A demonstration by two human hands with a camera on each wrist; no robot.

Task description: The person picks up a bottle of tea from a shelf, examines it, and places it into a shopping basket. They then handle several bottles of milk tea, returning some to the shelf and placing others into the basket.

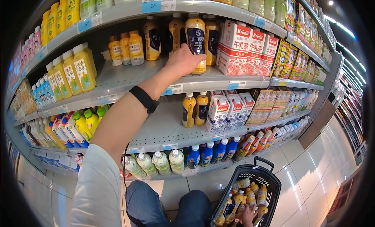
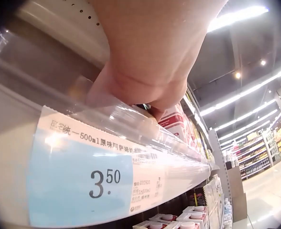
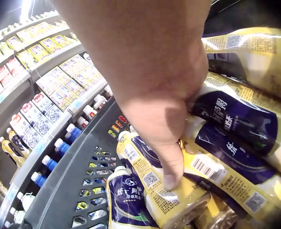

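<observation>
On the shelf, my left hand [image 1: 183,59] grips a yellow milk tea bottle [image 1: 196,37] with a dark blue label, thumb and fingers round its lower half. The bottle stands at the shelf's front, with similar bottles [image 1: 152,37] beside and behind it. In the left wrist view the forearm hides most of that hand. Low at the right, my right hand [image 1: 248,216] is down inside a black shopping basket [image 1: 276,184]. Its thumb [image 3: 171,174] lies across a milk tea bottle [image 3: 154,179] among several others; its other fingers are hidden behind the bottle.
Red-and-white milk tea cartons [image 1: 238,51] stand right of the gripped bottle. A price tag [image 2: 83,176] runs along the shelf edge under the left arm. Below are more shelves with blue-capped bottles [image 1: 207,153]. The person's knees [image 1: 144,199] are between shelf and basket.
</observation>
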